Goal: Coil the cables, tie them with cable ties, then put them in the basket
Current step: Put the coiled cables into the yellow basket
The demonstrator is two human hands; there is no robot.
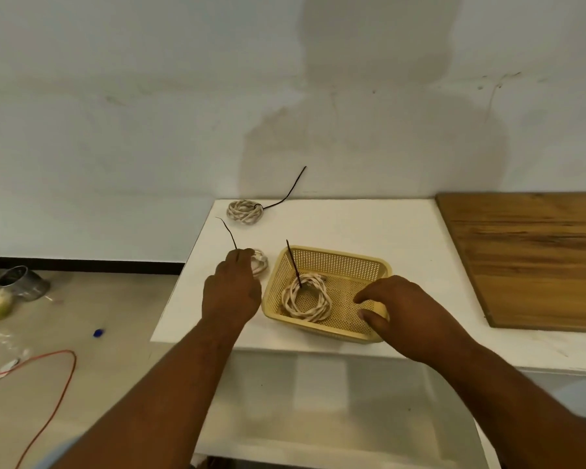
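Hands at work on white table (369, 228). Right hand (406, 316) pinches yellow basket (339, 262) at its 4 o'clock rim; tied coil (307, 301) lies inside. Left hand (232, 289), at basket's 9 o'clock, curls round second coil (261, 264). A third coil (246, 211) lies at 11 o'clock, well apart.

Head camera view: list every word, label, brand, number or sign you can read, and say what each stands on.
None: no text can be read.
No print shows on the basket, the coiled cable under the left hand, the tin can or the wooden board.
The small blue object on the floor is too small to tell.
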